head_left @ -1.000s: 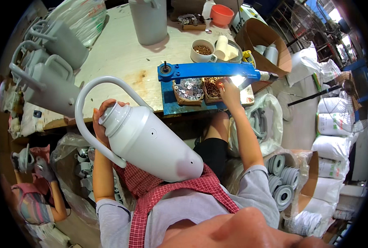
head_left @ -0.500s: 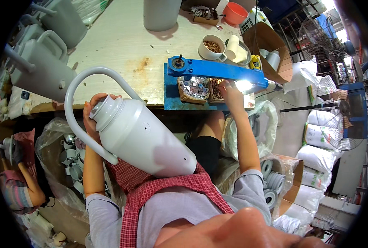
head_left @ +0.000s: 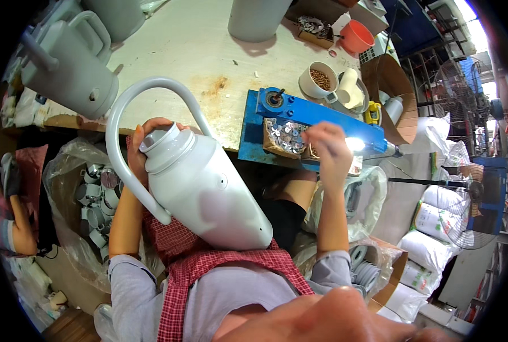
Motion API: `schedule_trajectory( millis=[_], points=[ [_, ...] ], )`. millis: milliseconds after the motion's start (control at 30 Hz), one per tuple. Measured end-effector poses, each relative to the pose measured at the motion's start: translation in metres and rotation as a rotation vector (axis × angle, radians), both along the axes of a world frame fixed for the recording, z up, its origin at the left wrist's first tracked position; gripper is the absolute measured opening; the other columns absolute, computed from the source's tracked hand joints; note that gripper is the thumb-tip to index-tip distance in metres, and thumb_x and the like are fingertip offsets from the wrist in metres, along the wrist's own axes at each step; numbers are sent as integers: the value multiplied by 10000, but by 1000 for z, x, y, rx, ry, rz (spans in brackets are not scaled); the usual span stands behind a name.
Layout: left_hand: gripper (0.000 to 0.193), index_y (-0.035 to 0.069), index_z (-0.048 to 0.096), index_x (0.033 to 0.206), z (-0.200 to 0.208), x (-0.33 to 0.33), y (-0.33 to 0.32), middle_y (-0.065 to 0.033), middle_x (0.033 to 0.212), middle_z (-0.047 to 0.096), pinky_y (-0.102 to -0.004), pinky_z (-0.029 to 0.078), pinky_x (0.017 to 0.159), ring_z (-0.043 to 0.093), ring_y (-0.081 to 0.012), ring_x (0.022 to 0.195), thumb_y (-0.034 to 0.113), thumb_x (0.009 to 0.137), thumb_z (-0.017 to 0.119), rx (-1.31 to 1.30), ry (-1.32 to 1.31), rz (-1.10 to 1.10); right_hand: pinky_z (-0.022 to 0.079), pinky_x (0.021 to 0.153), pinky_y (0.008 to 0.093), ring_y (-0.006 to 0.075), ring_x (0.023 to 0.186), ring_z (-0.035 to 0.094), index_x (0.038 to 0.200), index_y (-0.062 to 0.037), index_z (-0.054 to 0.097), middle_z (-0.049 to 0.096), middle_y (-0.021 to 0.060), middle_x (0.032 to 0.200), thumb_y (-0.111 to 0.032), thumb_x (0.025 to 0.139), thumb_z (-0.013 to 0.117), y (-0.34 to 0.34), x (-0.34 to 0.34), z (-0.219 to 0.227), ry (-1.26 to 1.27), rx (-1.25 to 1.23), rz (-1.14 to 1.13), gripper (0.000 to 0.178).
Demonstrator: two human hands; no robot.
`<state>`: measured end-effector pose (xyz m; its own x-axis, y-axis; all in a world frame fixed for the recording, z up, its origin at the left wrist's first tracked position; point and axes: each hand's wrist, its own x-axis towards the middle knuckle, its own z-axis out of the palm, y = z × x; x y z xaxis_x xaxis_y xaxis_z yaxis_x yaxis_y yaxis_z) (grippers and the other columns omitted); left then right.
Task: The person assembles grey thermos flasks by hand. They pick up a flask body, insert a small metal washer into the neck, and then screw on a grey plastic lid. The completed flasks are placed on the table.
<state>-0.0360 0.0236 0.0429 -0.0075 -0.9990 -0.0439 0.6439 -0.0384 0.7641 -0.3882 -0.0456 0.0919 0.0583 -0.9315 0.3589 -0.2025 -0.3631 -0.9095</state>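
Observation:
A large light-grey jug (head_left: 214, 194) with an open neck leans across my lap, its base toward my right. Two small holes show in its side, and an arched handle (head_left: 151, 82) stands out over the neck end. My left hand (head_left: 135, 151) is closed round the neck from the far left side. My right hand (head_left: 332, 149) is raised over the small-part boxes, its fingertips pinched together; whatever they hold is too small to make out. Just beside it are a box of small round metal parts (head_left: 285, 135) and a partly hidden box of brass-coloured pieces (head_left: 313, 151).
A blue bench press (head_left: 328, 123) with a bright lamp stands at the table edge. Behind it are a white cup of brass pieces (head_left: 308, 85) and a red bowl (head_left: 356, 37). More grey jugs (head_left: 66, 62) stand at left. Another person's arm (head_left: 21, 222) shows at far left.
My right hand has lifted out of the brass-coloured pieces' box, fingers pinched. My left hand still grips the jug, which is turned slightly more upright. The whole view has shifted.

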Motion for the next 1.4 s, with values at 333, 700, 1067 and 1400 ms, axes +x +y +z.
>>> schedule_trajectory(
  millis=[333, 700, 1067, 1400],
  points=[
    [550, 23, 558, 1013, -1, 9, 2, -210, 1114, 598, -453, 492, 945, 580, -323, 1086, 539, 969, 374, -52, -12, 92, 513, 676, 252, 138, 729, 638, 840, 13, 666, 636, 64, 846, -14, 776, 735, -73, 50, 41, 279, -74, 252, 98],
    [552, 36, 531, 875, -8, 17, 0, -222, 1152, 564, -483, 457, 971, 540, -337, 1138, 566, 952, 398, -70, -156, 28, 528, 632, 270, 165, 724, 685, 821, 26, 630, 607, 90, 773, -77, 802, 727, -80, 53, 68, 501, -44, 392, 142],
    [558, 62, 487, 665, 5, 33, 12, -103, 865, 583, -404, 462, 892, 550, -286, 1017, 569, 880, 581, -438, -841, 366, 538, 654, 332, 238, 786, 675, 961, -71, 688, 670, 91, 967, -106, 813, 709, -15, -13, -13, 581, -66, 127, 154],
    [403, -1, 510, 595, 54, 63, 13, -66, 546, 457, -323, 385, 651, 418, -172, 571, 298, 838, 631, -293, -1149, -125, 517, 782, 407, 307, 875, 634, 936, -90, 683, 661, 90, 984, -102, 782, 699, -39, -40, -100, 1122, -348, 16, 156]
  ],
)
